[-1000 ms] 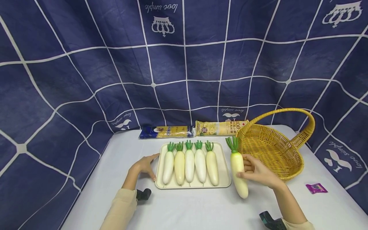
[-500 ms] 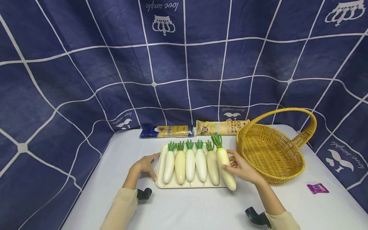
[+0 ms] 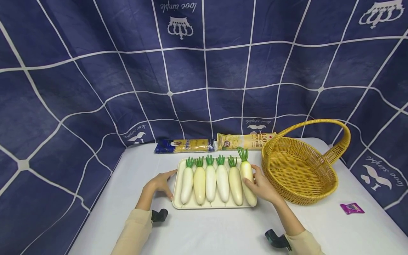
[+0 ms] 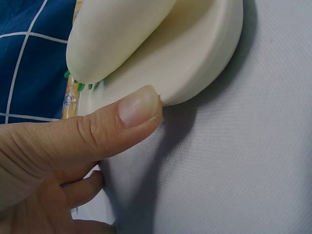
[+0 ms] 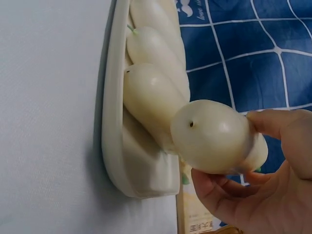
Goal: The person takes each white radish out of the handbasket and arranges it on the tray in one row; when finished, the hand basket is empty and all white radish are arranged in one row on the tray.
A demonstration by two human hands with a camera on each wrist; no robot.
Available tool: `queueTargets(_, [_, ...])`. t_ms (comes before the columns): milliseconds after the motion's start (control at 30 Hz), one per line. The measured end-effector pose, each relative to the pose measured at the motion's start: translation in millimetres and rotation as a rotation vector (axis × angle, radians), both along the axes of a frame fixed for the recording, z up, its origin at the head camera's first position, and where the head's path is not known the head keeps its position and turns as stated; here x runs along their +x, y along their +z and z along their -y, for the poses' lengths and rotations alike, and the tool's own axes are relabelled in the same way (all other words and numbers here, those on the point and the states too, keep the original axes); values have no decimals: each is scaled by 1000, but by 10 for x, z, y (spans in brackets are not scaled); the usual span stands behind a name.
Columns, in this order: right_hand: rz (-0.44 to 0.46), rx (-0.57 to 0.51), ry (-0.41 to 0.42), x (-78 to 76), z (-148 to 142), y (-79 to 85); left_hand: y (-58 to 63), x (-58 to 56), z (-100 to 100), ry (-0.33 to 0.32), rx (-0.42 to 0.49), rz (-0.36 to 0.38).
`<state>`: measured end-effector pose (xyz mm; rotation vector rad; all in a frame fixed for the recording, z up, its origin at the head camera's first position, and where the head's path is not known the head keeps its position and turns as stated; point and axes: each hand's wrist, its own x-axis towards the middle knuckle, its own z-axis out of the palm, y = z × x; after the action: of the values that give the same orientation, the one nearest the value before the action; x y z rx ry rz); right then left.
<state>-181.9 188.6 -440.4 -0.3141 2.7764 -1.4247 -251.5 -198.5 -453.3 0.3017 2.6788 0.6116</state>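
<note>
A cream tray (image 3: 204, 206) lies on the table with several white radishes (image 3: 210, 184) side by side in it, green tops toward the back. My right hand (image 3: 262, 183) grips one more white radish (image 3: 247, 177) at the tray's right end, thumb on one side and fingers on the other. In the right wrist view this held radish (image 5: 209, 136) shows its blunt tip and hangs above the tray floor (image 5: 151, 170). At the tray's left end, my left hand (image 3: 160, 184) is spread along the edge, its thumb (image 4: 131, 109) right at the rim.
A yellow wicker basket (image 3: 296, 166) with a tall handle stands right of the tray. Two pasta packets, one blue (image 3: 185, 145) and one yellow (image 3: 243, 141), lie behind it. A small purple packet (image 3: 352, 208) lies at far right, and a blue curtain (image 3: 223, 71) hangs behind.
My right hand has carried the radish leftward from beside the basket to over the tray's right end, turning it nearly in line with the others. The left hand has stayed at the tray's edge.
</note>
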Motion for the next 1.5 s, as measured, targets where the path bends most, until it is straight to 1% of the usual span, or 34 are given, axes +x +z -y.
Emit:
queueTargets(167, [25,45,-27,-16,13,-19,-6,-5,5,0,-5,-1])
queueTargets(367, [57,59,-58,-51,19,-62,-23,0,17,3,9,-4])
queueTargets(633, [153,78,-93,-123,22,-177,-14,0,15,-1,4,-7])
queueTargets(800, [187,79,-112,-160,43,-209,2,8,2,-1,-2,-6])
queueTargets(933, [190,93,-128,-174,60,-209,7,11,-3,-1,-6,-7])
queueTargets(1233, [164,141,-154,-177,68,-173,-5,-7,1,-7,-14,-11])
queueTargets(1500, [126,124,-159,-154,56,-179,-3,-5,0,1,-20,-1])
